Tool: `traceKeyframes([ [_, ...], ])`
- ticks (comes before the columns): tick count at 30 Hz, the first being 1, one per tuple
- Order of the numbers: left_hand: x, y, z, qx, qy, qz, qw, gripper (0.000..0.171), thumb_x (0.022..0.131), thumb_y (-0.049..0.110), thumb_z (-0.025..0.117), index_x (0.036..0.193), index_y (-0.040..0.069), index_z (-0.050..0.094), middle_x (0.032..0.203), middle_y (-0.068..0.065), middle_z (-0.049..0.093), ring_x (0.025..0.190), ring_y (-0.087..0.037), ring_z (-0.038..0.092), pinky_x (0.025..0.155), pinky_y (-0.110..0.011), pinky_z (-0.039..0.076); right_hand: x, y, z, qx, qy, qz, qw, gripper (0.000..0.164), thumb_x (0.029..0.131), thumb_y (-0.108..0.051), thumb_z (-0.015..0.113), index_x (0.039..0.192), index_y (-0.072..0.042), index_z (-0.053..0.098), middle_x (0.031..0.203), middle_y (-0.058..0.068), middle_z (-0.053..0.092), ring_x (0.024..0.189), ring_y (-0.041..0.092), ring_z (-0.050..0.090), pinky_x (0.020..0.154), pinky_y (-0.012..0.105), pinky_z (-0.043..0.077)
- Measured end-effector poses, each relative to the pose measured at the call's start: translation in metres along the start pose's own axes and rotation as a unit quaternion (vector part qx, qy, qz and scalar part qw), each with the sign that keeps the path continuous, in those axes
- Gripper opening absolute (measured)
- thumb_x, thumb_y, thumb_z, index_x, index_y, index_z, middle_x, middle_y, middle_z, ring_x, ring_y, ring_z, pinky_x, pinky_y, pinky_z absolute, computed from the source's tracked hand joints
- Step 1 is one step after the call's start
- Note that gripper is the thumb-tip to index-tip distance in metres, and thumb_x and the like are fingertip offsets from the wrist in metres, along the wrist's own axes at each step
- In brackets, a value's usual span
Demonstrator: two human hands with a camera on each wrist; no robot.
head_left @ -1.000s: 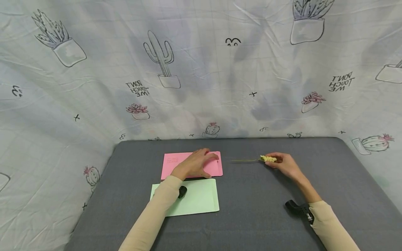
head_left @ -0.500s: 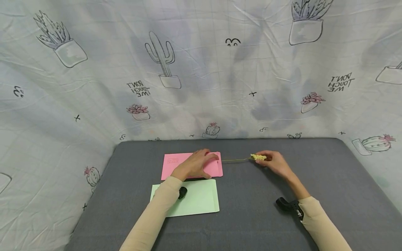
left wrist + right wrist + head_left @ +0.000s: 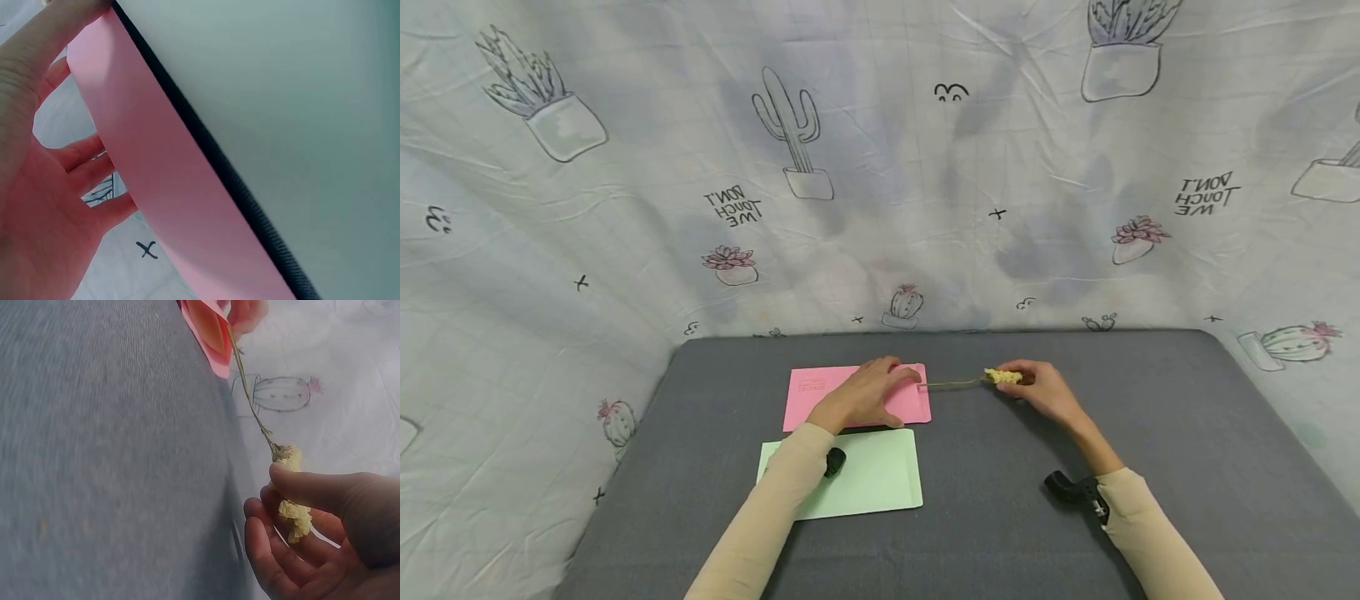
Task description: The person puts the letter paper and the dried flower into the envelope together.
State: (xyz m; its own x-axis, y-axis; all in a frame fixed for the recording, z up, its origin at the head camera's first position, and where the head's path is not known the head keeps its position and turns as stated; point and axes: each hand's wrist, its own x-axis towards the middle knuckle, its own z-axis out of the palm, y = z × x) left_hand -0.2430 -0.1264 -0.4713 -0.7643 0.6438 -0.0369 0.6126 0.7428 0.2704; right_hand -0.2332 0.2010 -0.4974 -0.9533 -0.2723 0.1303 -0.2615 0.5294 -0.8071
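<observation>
My left hand (image 3: 865,393) spans the pink envelope (image 3: 805,398), fingers along its far edge and thumb at the near one. In the right wrist view the envelope's mouth (image 3: 209,328) gapes, its sides bowed apart. My right hand (image 3: 1047,390) pinches a dried yellow flower (image 3: 1002,377) by its head, between thumb and fingers. The thin stem (image 3: 247,390) points left, and its tip is at the envelope's right-hand opening. The left wrist view shows the left fingers (image 3: 87,159) against the edge of the pink paper.
A pale green envelope (image 3: 880,479) lies on the grey table (image 3: 985,517) just nearer than the pink one, partly under the left forearm. Behind the table hangs a white cloth (image 3: 880,167) with cactus drawings. A black wrist camera (image 3: 1067,490) sits by the right sleeve.
My right hand has moved left with the flower, bringing the stem's tip from apart to the pink envelope's opening. The left hand has kept its place on the envelope.
</observation>
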Motion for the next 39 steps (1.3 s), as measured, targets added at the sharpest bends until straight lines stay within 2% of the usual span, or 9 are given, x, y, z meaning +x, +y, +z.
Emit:
traceKeyframes([
  [6,-0.001,-0.001,0.000,-0.006,0.002,0.002,1.0000,0.075,0.071,0.038,0.088,0.136,0.032,0.049,0.133,-0.008,0.046,0.123,-0.025,0.045,0.111,-0.044,0.032,0.003,-0.003,0.008,0.007,0.000,-0.004,1.000,0.030,0.091,-0.012,0.069,0.117,0.003,0.066,0.110,0.021,0.068,0.077,0.023,0.066,0.061,0.029,0.050],
  [14,-0.002,-0.002,-0.001,-0.007,0.004,0.007,0.9999,0.075,0.072,0.037,0.088,0.136,0.030,0.049,0.133,-0.008,0.046,0.124,-0.025,0.045,0.112,-0.045,0.030,0.008,-0.004,0.017,0.001,-0.006,-0.004,1.000,0.031,0.091,-0.015,0.070,0.117,0.002,0.067,0.114,0.021,0.067,0.088,0.025,0.069,0.064,0.028,0.053],
  [21,-0.002,-0.004,0.000,0.002,0.008,0.014,0.9999,0.075,0.071,0.037,0.088,0.136,0.030,0.050,0.130,-0.006,0.047,0.121,-0.024,0.046,0.111,-0.042,0.031,0.013,-0.008,0.022,0.001,-0.014,-0.007,1.000,0.030,0.091,-0.013,0.070,0.117,0.001,0.068,0.112,0.020,0.068,0.080,0.019,0.066,0.061,0.027,0.051],
  [27,-0.002,-0.003,-0.001,-0.003,0.002,0.000,1.0000,0.077,0.072,0.038,0.087,0.138,0.031,0.048,0.134,-0.007,0.046,0.125,-0.025,0.044,0.112,-0.044,0.030,0.017,-0.013,0.030,-0.003,-0.016,-0.011,1.000,0.028,0.090,-0.012,0.071,0.114,0.002,0.069,0.107,0.018,0.069,0.075,0.012,0.062,0.060,0.025,0.049],
  [32,-0.002,-0.002,-0.002,-0.005,0.001,-0.002,1.0000,0.076,0.073,0.038,0.087,0.138,0.032,0.048,0.135,-0.008,0.046,0.125,-0.026,0.044,0.111,-0.045,0.031,0.020,-0.015,0.034,0.008,-0.018,-0.001,1.000,0.028,0.089,-0.010,0.071,0.115,0.001,0.069,0.107,0.017,0.070,0.074,0.013,0.062,0.060,0.025,0.050],
  [39,-0.002,-0.001,0.000,-0.004,-0.003,-0.006,1.0000,0.076,0.073,0.038,0.086,0.138,0.034,0.048,0.137,-0.008,0.045,0.127,-0.026,0.043,0.112,-0.045,0.030,0.022,-0.016,0.038,0.014,-0.026,0.001,1.000,0.029,0.090,-0.011,0.070,0.115,0.002,0.068,0.098,0.015,0.070,0.063,0.013,0.058,0.056,0.027,0.049],
])
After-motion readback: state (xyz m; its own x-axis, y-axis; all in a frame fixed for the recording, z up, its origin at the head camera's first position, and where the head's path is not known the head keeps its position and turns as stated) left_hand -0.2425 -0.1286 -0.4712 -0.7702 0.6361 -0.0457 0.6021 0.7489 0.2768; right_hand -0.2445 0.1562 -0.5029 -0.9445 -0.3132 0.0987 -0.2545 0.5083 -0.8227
